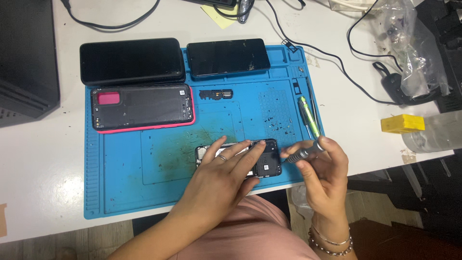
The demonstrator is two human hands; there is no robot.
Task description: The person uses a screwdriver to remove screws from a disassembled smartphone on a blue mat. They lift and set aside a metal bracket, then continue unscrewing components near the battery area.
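Your blue work mat (120, 192) carries a black phone (132, 61), a second dark phone (227, 58), a pink-edged back cover (143, 108) and a small black part (216, 94). A green-handled tool (308, 118) lies at its right edge; you have a yellow block (403, 123) further right.
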